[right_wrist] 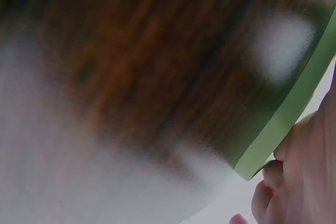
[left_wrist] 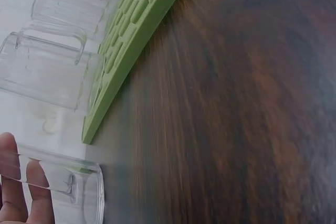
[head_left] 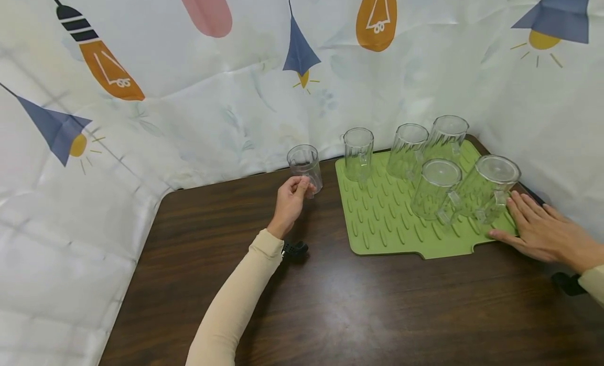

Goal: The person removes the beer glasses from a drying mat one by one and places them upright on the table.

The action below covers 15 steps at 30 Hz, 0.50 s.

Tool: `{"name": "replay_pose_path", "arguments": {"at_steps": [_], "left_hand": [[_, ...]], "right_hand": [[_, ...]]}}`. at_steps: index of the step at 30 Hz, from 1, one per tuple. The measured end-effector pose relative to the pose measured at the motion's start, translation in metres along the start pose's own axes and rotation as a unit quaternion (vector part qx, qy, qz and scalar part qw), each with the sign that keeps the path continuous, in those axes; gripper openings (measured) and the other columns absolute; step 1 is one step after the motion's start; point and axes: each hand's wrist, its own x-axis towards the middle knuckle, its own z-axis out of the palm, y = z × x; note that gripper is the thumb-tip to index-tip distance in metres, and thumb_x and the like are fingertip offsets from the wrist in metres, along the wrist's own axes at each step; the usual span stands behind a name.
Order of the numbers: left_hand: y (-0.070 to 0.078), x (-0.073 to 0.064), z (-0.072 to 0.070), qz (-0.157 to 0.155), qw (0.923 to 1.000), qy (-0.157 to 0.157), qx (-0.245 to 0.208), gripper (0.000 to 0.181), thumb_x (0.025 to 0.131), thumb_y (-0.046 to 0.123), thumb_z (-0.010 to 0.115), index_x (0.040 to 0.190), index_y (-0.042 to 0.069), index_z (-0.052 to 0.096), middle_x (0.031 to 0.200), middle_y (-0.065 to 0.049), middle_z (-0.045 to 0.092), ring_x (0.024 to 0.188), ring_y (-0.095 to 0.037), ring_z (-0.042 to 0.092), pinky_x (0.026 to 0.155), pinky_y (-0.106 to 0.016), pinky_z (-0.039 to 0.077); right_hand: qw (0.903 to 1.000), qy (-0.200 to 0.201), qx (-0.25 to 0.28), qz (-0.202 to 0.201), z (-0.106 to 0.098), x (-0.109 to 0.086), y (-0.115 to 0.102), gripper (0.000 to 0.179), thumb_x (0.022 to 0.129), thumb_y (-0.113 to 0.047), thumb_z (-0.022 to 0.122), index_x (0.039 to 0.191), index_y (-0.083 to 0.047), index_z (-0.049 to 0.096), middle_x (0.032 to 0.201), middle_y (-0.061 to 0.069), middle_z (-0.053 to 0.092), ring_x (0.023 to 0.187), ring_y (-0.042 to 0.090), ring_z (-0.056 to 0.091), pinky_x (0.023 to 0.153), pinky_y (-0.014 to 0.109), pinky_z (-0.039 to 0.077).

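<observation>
A clear glass mug [head_left: 303, 159] stands at the back edge of the table, just left of the green drying mat [head_left: 384, 232]. My left hand [head_left: 289, 202] pinches it at the handle side, thumb and fingers curled together. In the left wrist view the fingers show behind the glass mug [left_wrist: 86, 187], whose base end is close to the wood. Over at the mat's right edge, my right hand [head_left: 542, 232] lies with fingers straight and spread, pressing on the mat beside a glass mug [head_left: 491, 190]. The right wrist view has the fingers along the mat's rim [right_wrist: 283, 121].
Several clear glass mugs, among them one at the mat's left back corner [head_left: 358, 153], stand on the ribbed mat. Behind the dark wooden table [head_left: 330, 308] hangs a white cloth [head_left: 226, 109] printed with lamps and bulbs, close to the table's back edge.
</observation>
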Motion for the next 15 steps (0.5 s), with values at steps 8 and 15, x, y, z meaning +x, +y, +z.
{"name": "replay_pose_path", "arguments": {"at_steps": [8,15], "left_hand": [[0.0001,0.0042,0.0046,-0.008,0.9998,-0.003,-0.016,0.026,0.107,0.018,0.057,0.115,-0.005,0.064,0.088,0.007,0.07,0.087,-0.005,0.069,0.084,-0.021,0.057],[0.001,0.0089,0.0073,-0.013,0.9999,-0.007,0.003,0.03,0.107,0.021,0.058,0.117,-0.006,0.065,0.093,-0.004,0.074,0.09,-0.007,0.068,0.086,-0.022,0.057]], "right_hand": [[1.0,-0.001,-0.002,-0.004,0.0,0.0004,0.0005,0.111,0.102,-0.072,0.04,0.158,0.016,0.002,0.164,0.037,-0.019,0.153,0.057,-0.013,0.118,0.079,0.007],[1.0,0.003,0.009,0.003,0.002,0.0005,0.0006,0.112,0.101,-0.072,0.041,0.158,0.017,0.003,0.163,0.038,-0.018,0.153,0.058,-0.013,0.118,0.079,0.005]]}}
